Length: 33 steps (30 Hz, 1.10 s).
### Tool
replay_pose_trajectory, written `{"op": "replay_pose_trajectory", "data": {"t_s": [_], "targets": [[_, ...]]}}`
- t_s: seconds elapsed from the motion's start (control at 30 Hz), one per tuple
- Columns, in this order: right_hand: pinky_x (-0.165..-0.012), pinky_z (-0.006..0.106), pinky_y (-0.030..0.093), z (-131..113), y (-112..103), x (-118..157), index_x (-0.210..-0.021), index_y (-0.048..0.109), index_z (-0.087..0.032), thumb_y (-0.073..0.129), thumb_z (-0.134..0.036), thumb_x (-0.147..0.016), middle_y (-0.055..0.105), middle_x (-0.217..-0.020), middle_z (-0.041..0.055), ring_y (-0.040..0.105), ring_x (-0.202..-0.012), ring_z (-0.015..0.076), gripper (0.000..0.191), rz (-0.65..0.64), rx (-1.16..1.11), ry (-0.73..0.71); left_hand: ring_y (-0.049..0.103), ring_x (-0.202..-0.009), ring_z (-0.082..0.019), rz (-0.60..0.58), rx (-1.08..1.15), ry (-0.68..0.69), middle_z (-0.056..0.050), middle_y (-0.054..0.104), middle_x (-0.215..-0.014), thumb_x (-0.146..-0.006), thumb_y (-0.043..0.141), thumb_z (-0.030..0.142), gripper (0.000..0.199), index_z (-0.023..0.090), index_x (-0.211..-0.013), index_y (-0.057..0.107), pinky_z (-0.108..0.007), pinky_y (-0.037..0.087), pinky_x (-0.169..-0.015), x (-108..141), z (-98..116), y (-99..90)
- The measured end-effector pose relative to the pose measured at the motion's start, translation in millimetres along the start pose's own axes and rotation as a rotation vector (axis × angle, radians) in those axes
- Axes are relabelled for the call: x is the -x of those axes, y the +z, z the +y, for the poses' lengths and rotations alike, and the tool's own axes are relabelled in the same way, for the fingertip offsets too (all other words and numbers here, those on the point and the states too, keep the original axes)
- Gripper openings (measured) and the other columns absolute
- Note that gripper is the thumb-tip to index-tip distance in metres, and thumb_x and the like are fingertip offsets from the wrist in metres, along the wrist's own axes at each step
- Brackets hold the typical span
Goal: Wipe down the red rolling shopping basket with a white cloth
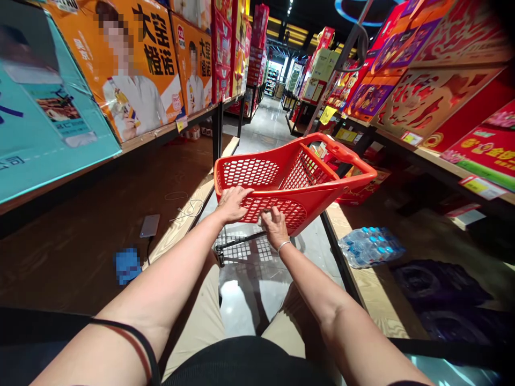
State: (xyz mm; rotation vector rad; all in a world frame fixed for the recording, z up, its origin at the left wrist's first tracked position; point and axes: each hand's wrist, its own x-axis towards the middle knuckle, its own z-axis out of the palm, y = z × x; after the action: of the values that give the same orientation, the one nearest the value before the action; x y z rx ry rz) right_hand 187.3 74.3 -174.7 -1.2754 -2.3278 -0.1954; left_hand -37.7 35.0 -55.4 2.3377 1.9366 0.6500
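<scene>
A red plastic shopping cart [322, 201] with honeycomb-mesh sides stands across the aisle in front of me, its handle towards the right. My left hand [233, 203] lies over the near top edge of the basket at its left end, fingers wrapped on the rim. Against the mesh of the near side is my right hand [276, 225], its fingers curled around something pale and crumpled, perhaps a cloth. A thin bracelet circles the right wrist. Below the basket the cart's dark frame and a wheel show at the left.
Shelves with orange cartons [140, 69] line the left, red gift boxes [434, 102] the right. A phone [150, 226] with a cable lies low on the left. Wrapped water bottles [370, 246] rest on the low right shelf. Tiled floor [263, 118] runs ahead.
</scene>
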Motion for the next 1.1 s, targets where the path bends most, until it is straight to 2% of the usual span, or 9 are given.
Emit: {"op": "replay_pose_trajectory", "data": {"t_s": [0.13,0.23,0.3,0.43,0.53,0.67,0.73,0.93,1.1], "targets": [[-0.098,0.045,0.048,6.4,-3.2,12.5,-0.112,0.071,-0.027,0.056,-0.004,-0.084,0.047,-0.153,0.0104,0.048,-0.118,0.0282,0.039,-0.029,0.009,-0.087,0.051,-0.113,-0.029,-0.012,0.018,0.013,-0.009,0.059,-0.122,-0.077,0.053,0.023,0.069,0.026,-0.146,0.052,-0.046,0.038,-0.1,1.0,-1.1,-3.2],[-0.1,0.041,0.046,21.7,-30.7,4.9,-0.107,0.071,-0.022,0.062,-0.008,-0.079,0.061,-0.134,0.0114,0.052,-0.113,0.0263,0.033,0.024,-0.092,-0.135,0.051,-0.113,-0.029,-0.005,0.024,0.011,-0.009,0.059,-0.121,-0.077,0.053,0.023,0.069,0.024,-0.145,0.052,-0.046,0.038,-0.1,0.9,-2.4,-3.6],[-0.099,0.04,0.046,34.5,-56.7,-7.9,-0.105,0.07,-0.021,0.065,-0.016,-0.079,0.066,-0.118,0.0106,0.054,-0.109,0.0261,0.027,0.122,-0.138,-0.082,0.052,-0.112,-0.029,-0.003,0.023,0.009,-0.009,0.059,-0.119,-0.077,0.053,0.023,0.068,0.024,-0.145,0.053,-0.045,0.038,-0.1,0.9,-2.5,-3.2],[-0.106,0.046,0.041,51.5,-91.9,-32.4,-0.128,0.064,-0.02,0.059,-0.02,-0.085,0.061,-0.121,0.0127,0.05,-0.116,0.028,0.043,0.352,-0.079,0.037,0.052,-0.112,-0.029,0.004,0.026,0.02,-0.01,0.059,-0.118,-0.076,0.053,0.023,0.067,0.022,-0.143,0.054,-0.045,0.039,-0.1,1.6,-1.1,-2.5],[-0.112,0.053,0.035,44.7,-78.0,-32.2,-0.144,0.054,-0.022,0.052,-0.017,-0.088,0.051,-0.133,0.016,0.041,-0.127,0.0307,0.056,0.382,-0.019,0.092,0.052,-0.111,-0.03,0.0,0.037,0.016,-0.01,0.059,-0.118,-0.076,0.054,0.025,0.068,0.022,-0.143,0.054,-0.047,0.039,-0.1,2.4,1.1,-3.4],[-0.113,0.059,0.035,21.7,-33.0,-13.6,-0.138,0.06,-0.027,0.048,-0.014,-0.089,0.04,-0.14,0.0156,0.028,-0.134,0.034,0.052,0.349,-0.028,0.187,0.052,-0.113,-0.029,-0.03,0.038,0.01,-0.009,0.059,-0.12,-0.076,0.055,0.028,0.069,0.024,-0.144,0.053,-0.046,0.038,-0.102,3.3,3.6,-5.9],[-0.114,0.061,0.034,15.2,-21.3,-7.0,-0.136,0.061,-0.028,0.05,-0.017,-0.09,0.037,-0.141,0.015,0.025,-0.135,0.0347,0.049,0.352,-0.059,0.192,0.052,-0.114,-0.029,-0.038,0.04,0.005,-0.008,0.059,-0.12,-0.076,0.055,0.029,0.069,0.025,-0.144,0.053,-0.045,0.038,-0.102,3.9,4.2,-6.5],[-0.112,0.07,0.029,10.3,-30.3,-11.1,-0.133,0.059,-0.026,0.062,-0.038,-0.089,0.021,-0.159,0.0167,0.017,-0.143,0.0394,0.045,0.38,-0.17,0.196,0.051,-0.111,-0.03,-0.014,0.044,0.01,-0.008,0.058,-0.119,-0.075,0.056,0.03,0.068,0.026,-0.143,0.054,-0.046,0.038,-0.1,5.2,4.4,-2.2],[-0.112,0.063,0.032,-1.9,-13.6,-18.4,-0.109,0.067,-0.024,0.051,-0.025,-0.092,0.031,-0.151,0.0133,0.024,-0.14,0.0324,0.023,0.492,-0.218,0.352,0.051,-0.114,-0.03,-0.002,0.032,0.004,-0.008,0.058,-0.12,-0.075,0.056,0.032,0.069,0.026,-0.144,0.053,-0.045,0.037,-0.101,6.1,6.2,-0.6]]}}
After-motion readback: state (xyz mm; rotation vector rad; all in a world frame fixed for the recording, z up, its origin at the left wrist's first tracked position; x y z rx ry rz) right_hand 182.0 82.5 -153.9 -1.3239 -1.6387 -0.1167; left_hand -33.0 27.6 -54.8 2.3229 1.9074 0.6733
